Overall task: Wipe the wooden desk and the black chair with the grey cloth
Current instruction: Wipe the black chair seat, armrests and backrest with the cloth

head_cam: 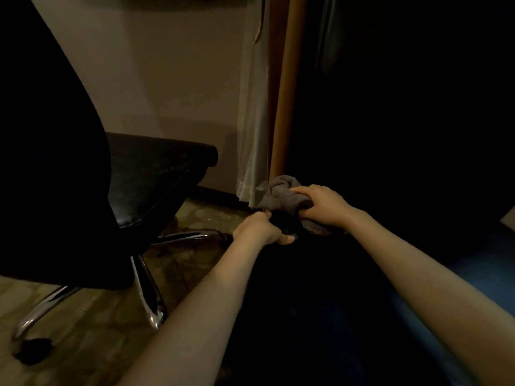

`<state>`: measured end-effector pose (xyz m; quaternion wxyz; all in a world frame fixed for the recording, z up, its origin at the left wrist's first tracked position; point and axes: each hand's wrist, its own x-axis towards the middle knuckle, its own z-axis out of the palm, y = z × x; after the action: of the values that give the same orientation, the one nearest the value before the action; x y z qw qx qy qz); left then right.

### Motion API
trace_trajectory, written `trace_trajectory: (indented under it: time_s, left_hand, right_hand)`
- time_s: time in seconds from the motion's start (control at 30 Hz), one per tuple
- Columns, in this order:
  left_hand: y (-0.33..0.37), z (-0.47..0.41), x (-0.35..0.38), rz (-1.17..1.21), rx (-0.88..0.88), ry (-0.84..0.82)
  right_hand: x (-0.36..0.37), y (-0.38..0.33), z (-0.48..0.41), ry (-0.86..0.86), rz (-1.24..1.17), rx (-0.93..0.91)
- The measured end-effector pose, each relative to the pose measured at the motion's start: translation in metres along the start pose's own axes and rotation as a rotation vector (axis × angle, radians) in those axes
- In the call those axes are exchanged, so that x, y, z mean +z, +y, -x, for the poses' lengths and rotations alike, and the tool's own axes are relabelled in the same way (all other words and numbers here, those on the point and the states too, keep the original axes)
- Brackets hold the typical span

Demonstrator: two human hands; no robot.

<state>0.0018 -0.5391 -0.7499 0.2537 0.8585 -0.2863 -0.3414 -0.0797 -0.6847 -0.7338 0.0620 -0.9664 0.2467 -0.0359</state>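
The scene is dim, and the right side of the view is largely lost in shadow. The person's right hand [323, 204] grips a crumpled grey cloth [284, 195], its fingers [302, 192] closed over the top of the bundle, so that cloth bulges out to the left of the knuckles and a further fold shows below the wrist. The left hand [259, 228] sits just beside and below the right one, its fingers curled shut around a dark item between the two hands; what that item is cannot be told in this light, nor whether it is part of the cloth. Both forearms are bare and reach forward from the lower edge of the view. The cloth is held in the air, just in front of the foot of a tall brown wooden upright [281, 107], beside which hangs a pale sheer curtain [252, 135]. To the left stands a black padded swivel chair [150, 174], well apart from the hands, its backrest filling the upper left and its glossy seat turned toward the beige wall [167, 65]. The chair's chrome star base [145, 288] rests on a patterned carpet floor [83, 316], with one black castor [32, 351] visible at lower left.
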Motion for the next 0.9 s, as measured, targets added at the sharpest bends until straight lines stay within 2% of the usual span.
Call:
trace_trajectory:
  time_s: [0.17, 0.27, 0.33, 0.47, 0.7, 0.8, 0.9]
  left_hand:
    - [-0.003, 0.023, -0.005, 0.002, 0.064, -0.046]
    - [-0.020, 0.042, -0.014, 0.041, -0.007, -0.051]
    - [-0.030, 0.051, -0.020, -0.048, -0.074, -0.054]
    - [-0.035, 0.067, -0.031, -0.001, -0.144, -0.029]
    - [-0.018, 0.096, -0.030, 0.001, -0.106, 0.111]
    - [-0.011, 0.109, -0.031, -0.069, -0.066, 0.130]
    - [-0.011, 0.119, -0.038, -0.171, -0.026, 0.220]
  right_hand:
    - [0.009, -0.012, 0.032, 0.101, 0.030, 0.129]
    - [0.012, -0.021, 0.045, 0.120, 0.012, 0.225]
    - [0.010, -0.028, 0.057, 0.125, -0.011, 0.242]
    - [0.015, -0.056, 0.089, 0.158, -0.009, 0.280]
    - [0.019, -0.122, 0.142, 0.122, 0.045, 0.229]
    - [0.025, -0.146, 0.156, 0.116, 0.051, 0.177]
    - [0.028, -0.168, 0.157, 0.079, 0.086, 0.153]
